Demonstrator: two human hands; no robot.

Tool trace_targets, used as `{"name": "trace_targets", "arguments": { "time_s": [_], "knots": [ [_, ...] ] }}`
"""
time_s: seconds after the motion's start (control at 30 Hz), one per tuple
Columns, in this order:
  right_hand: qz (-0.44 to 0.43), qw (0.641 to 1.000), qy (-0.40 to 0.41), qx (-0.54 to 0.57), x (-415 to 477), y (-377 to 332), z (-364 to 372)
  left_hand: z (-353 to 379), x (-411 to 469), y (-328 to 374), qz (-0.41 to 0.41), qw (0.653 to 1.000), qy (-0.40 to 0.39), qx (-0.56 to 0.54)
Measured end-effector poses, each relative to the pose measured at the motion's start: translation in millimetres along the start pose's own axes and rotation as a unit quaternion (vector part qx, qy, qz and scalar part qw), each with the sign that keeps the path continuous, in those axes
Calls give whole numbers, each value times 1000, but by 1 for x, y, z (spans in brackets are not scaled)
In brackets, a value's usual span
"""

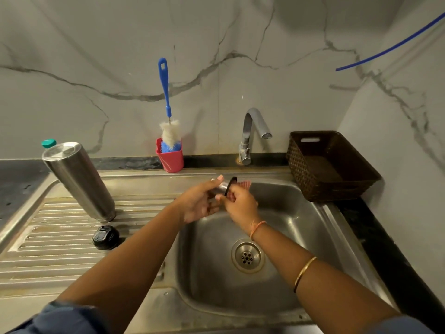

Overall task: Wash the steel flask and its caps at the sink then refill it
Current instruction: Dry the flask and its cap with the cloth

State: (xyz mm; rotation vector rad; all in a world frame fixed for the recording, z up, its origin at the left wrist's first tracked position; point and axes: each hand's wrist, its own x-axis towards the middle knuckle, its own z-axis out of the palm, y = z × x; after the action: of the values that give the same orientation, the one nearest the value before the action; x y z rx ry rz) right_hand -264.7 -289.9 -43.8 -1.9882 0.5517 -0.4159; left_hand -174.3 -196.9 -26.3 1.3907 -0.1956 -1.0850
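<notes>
Steel flask (79,182), brushed silver, upright on drainboard (48,239), steel cap (220,186) in hands (199,204)

A: Left of the sink (301,213), the flask (79,182) is gleaming like brushed steel, and the black cap (106,237) is looking like glossy plastic.
B: Behind the sink, the tap (252,131) is shining as smooth metal; right of it, the basket (298,169) is showing a rough weave.

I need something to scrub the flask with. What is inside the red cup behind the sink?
A bottle brush stands in the red cup, white and blue bristles down, blue handle pointing up. The cup's wall hides anything beneath the bristles.
</notes>
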Motion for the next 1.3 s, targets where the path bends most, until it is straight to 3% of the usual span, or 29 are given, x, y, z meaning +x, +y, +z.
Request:
{"name": "trace_targets", "arguments": {
  "time_s": [0.07,0.13,0.2,0.23,0.27,0.33,0.4,0.47,0.53,0.67,0.7,0.77,0.83,0.87,0.9,0.93,1.03,1.07,1.2,1.3],
  "knots": [
    [72,970,-1,232,-3,-15,1,2,-1,0,25,999,-23,-41],
    [64,974,-23,217,-6,-18,1,3,1,1,20,998,9,-63],
    [2,998,-59,34,-5,-12,-2,6,1,-2,2,996,50,-68],
    [-39,991,-85,-98,-5,-8,-5,7,2,-6,-8,994,74,-74],
    [-87,961,-108,-241,-4,-2,-7,7,2,-11,-19,991,99,-86],
    [-208,849,-121,-471,-2,4,-12,9,2,-19,-40,984,118,-127],
    [-271,786,-92,-549,-2,2,-13,13,2,-21,-41,982,120,-140],
    [-251,800,-64,-541,-3,-2,-11,14,6,-17,-11,985,136,-108],
    [-194,851,-52,-485,-6,-9,-7,17,7,-11,13,987,140,-83],
    [-72,918,-120,-371,1,-13,-6,16,5,-16,8,989,123,-86],
    [-46,937,-143,-317,5,-11,-8,14,4,-20,11,990,111,-89],
    [23,975,-200,-98,8,-8,-16,8,5,-26,26,992,88,-91],
    [76,968,-207,120,4,-9,-21,5,4,-28,32,992,73,-99],
    [90,961,-203,167,1,-12,-19,5,3,-26,31,992,69,-103],
    [95,961,-200,166,-2,-14,-15,5,3,-25,31,992,68,-102],
    [88,972,-193,97,-4,-14,-10,7,3,-23,35,992,69,-98],
    [-11,970,-133,-201,2,-7,-1,9,5,-17,66,993,95,-29],
    [-21,971,-128,-202,4,-6,-3,7,5,-15,75,993,94,-10],
    [57,974,-216,46,11,-14,-27,-3,2,-10,107,993,26,51],
    [56,957,-276,75,14,-17,-48,-9,-2,-8,92,991,-28,90]
  ]
}}
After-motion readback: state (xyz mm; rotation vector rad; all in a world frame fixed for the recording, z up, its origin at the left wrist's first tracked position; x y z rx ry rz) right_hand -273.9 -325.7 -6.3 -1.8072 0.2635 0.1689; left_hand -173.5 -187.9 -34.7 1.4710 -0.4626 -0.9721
